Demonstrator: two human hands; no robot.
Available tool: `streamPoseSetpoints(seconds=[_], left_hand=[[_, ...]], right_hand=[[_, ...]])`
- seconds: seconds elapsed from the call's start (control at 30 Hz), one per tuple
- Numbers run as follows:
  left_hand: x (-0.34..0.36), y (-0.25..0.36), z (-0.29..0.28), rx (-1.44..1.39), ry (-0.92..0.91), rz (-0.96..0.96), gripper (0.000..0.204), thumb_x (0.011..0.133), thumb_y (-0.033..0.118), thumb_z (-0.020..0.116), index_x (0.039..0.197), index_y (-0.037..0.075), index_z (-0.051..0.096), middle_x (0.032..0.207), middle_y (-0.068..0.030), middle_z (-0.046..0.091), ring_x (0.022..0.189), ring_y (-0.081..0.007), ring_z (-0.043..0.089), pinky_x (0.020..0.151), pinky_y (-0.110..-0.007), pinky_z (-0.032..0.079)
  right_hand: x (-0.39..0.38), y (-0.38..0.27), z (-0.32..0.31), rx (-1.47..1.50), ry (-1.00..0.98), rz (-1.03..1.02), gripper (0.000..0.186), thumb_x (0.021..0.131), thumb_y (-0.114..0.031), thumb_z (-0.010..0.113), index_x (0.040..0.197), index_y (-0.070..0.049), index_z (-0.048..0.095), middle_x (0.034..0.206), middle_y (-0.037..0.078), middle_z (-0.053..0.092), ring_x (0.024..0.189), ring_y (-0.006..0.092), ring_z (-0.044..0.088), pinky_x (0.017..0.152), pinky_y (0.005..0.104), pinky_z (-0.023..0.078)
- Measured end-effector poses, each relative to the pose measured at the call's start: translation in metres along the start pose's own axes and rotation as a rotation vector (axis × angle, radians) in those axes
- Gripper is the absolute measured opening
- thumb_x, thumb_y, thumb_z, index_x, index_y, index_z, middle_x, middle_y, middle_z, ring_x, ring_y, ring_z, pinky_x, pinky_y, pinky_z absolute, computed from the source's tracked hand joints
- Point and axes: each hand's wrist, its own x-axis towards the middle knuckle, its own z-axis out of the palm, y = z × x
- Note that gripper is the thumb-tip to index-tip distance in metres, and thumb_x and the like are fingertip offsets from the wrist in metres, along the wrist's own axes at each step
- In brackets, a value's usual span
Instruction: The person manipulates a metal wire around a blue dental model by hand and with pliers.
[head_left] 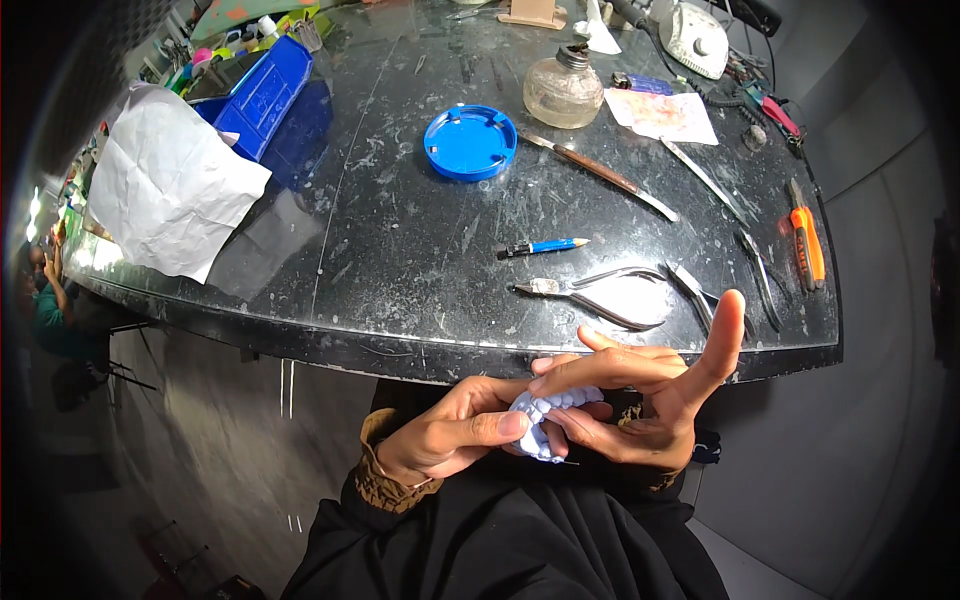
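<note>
A pale blue dental cast (533,437) with a row of moulded teeth is held in front of my lap, just off the table's near edge. My left hand (450,436) grips its left side, thumb pressed on the cast. Around the right side close the thumb and some fingers of my right hand (645,408), while one finger sticks up. A short thin wire end (572,462) pokes out at the cast's lower edge. Part of the cast is covered by my fingers. Nearest on the table lie wire pliers (590,296) and a blue pencil (545,247).
On the dark table (400,260) are a round blue lid (470,165), a glass spirit lamp (563,95), a wooden-handled knife (610,180), more pliers (762,275) and an orange-handled tool (806,245). Crumpled white paper (165,185) lies by a blue bin (262,100). Someone sits far left.
</note>
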Motion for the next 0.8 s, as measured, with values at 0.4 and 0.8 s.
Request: streamPoseSetpoints(seconds=[0.4, 0.8], left_hand=[[-0.004, -0.005, -0.003, -0.017, 0.018, -0.003, 0.054, 0.09, 0.032, 0.053, 0.125, -0.008, 0.042, 0.1, -0.0135, 0.06, 0.098, -0.0191, 0.059, 0.087, -0.029, 0.045], [0.017, 0.002, 0.026, -0.072, 0.102, 0.224, 0.05, 0.094, 0.021, 0.045, 0.135, -0.003, 0.027, 0.126, -0.0166, 0.047, 0.112, -0.0228, 0.053, 0.09, -0.03, 0.049]], right_hand=[[-0.002, -0.002, 0.003, 0.004, 0.017, 0.032, 0.121, 0.071, 0.002, 0.071, 0.134, -0.018, -0.031, 0.077, 0.017, 0.067, 0.072, 0.0305, 0.068, 0.084, 0.0473, 0.049], [0.004, -0.014, 0.007, 0.105, 0.533, 0.208, 0.099, 0.074, 0.0, 0.069, 0.139, -0.008, -0.006, 0.098, 0.018, 0.064, 0.099, 0.0323, 0.061, 0.105, 0.0521, 0.023]])
